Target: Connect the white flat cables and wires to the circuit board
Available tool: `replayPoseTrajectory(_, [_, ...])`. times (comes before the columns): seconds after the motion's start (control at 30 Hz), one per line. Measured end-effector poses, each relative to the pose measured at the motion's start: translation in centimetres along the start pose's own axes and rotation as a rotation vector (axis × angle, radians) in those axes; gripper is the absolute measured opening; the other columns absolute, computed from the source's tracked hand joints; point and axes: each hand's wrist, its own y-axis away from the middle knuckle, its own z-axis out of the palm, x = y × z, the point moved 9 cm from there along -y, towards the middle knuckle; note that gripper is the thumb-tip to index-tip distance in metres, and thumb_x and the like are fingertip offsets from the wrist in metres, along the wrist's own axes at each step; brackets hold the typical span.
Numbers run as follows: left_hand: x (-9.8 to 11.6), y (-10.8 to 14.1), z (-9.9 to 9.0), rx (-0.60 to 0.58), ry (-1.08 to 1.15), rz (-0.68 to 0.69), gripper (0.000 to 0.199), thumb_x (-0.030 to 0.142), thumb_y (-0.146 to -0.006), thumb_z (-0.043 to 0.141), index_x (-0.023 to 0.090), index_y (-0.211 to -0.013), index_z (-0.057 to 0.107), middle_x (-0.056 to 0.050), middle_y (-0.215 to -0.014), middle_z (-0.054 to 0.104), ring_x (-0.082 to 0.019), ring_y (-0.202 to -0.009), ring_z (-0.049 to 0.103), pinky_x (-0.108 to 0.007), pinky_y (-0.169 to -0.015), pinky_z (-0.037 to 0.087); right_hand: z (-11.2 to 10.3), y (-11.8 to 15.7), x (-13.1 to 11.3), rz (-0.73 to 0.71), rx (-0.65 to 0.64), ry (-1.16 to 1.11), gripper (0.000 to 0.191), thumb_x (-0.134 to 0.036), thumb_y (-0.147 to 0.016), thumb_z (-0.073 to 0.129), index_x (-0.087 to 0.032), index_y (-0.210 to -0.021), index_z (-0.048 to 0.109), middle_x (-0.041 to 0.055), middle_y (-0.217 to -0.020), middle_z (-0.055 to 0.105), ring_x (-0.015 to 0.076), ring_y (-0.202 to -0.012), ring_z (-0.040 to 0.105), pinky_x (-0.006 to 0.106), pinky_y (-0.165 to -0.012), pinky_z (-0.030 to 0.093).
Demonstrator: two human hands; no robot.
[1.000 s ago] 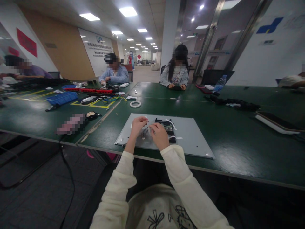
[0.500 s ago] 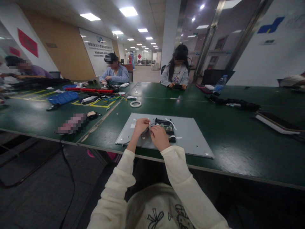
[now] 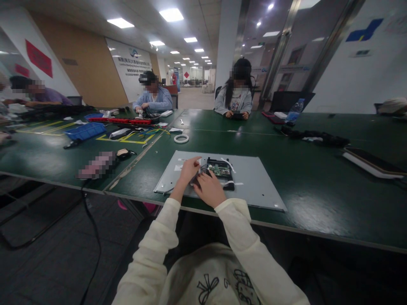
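A flat grey panel (image 3: 251,182) lies near the table's front edge, with a green circuit board (image 3: 219,170) in a black frame on its middle. White tape strips (image 3: 229,164) run over the frame's upper and lower right parts. My left hand (image 3: 190,170) is over the panel left of the board, its fingers closed together; what they hold, if anything, is too small to make out. My right hand (image 3: 210,187) rests low beside the board's lower left, fingers spread near thin dark cables. Part of the cables is hidden under the hands.
Beyond the panel lie a white tape roll (image 3: 181,138) and a small wrench (image 3: 182,121). Leftward are a pink pouch (image 3: 97,165), a blue tray (image 3: 85,131) and wires. A bottle (image 3: 295,111) and a dark tablet-like object (image 3: 375,162) are at right. People sit across.
My right hand has moved slightly down and left, and its fingers have spread from the pinch near my left hand. More of the circuit board shows.
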Motion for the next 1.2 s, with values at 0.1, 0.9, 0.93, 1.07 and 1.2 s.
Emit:
replayPoseTrajectory(0.1, [-0.2, -0.2, 0.2, -0.004, -0.049, 0.025, 0.047, 0.009, -0.071, 0.053, 0.019, -0.117, 0.055, -0.002, -0.09, 0.064, -0.01, -0.071, 0.058, -0.023, -0.077, 0.046, 0.2, 0.1, 0.0, 0.001, -0.012, -0.002, 0.026, -0.03, -0.086, 0.043, -0.014, -0.099, 0.059, 0.0099, -0.101, 0.062, 0.0188, -0.104, 0.05, 0.038, -0.102, 0.023])
replayPoseTrajectory(0.9, [-1.0, -3.2, 0.7, -0.081, -0.422, -0.02, 0.036, 0.025, -0.083, 0.047, 0.019, -0.118, 0.049, -0.006, -0.095, 0.057, -0.016, -0.082, 0.056, -0.025, -0.075, 0.042, -0.2, 0.8, -0.8, -0.004, -0.032, -0.017, 0.022, -0.02, -0.085, 0.042, -0.015, -0.09, 0.062, 0.0083, -0.1, 0.063, 0.0176, -0.098, 0.054, 0.031, -0.091, 0.038])
replayPoseTrajectory(0.93, [-1.0, -3.2, 0.7, -0.07, -0.423, -0.022, 0.035, 0.024, -0.083, 0.047, 0.019, -0.118, 0.05, -0.007, -0.095, 0.058, -0.016, -0.082, 0.056, -0.025, -0.074, 0.042, -0.2, 0.8, -0.8, -0.002, -0.027, -0.025, 0.022, -0.02, -0.085, 0.041, -0.016, -0.091, 0.062, 0.0081, -0.1, 0.063, 0.0174, -0.098, 0.054, 0.031, -0.092, 0.038])
replayPoseTrajectory(1.07, [-1.0, -3.3, 0.5, -0.051, -0.424, -0.035, 0.034, 0.024, -0.083, 0.047, 0.019, -0.116, 0.051, -0.007, -0.095, 0.058, -0.016, -0.082, 0.057, -0.024, -0.072, 0.042, -0.3, 0.7, -0.5, 0.024, -0.031, -0.064, 0.023, -0.017, -0.086, 0.039, -0.017, -0.09, 0.062, 0.0072, -0.096, 0.063, 0.0169, -0.096, 0.055, 0.031, -0.091, 0.038])
replayPoseTrajectory(1.2, [-0.6, -3.1, 0.3, -0.05, -0.378, -0.018, 0.035, 0.022, -0.083, 0.047, 0.019, -0.118, 0.049, -0.005, -0.092, 0.059, -0.015, -0.079, 0.057, -0.024, -0.072, 0.042, -0.7, 0.7, 0.1, 0.076, -0.019, -0.104, 0.025, -0.016, -0.086, 0.039, -0.017, -0.098, 0.061, 0.0075, -0.102, 0.061, 0.0179, -0.099, 0.053, 0.032, -0.091, 0.04])
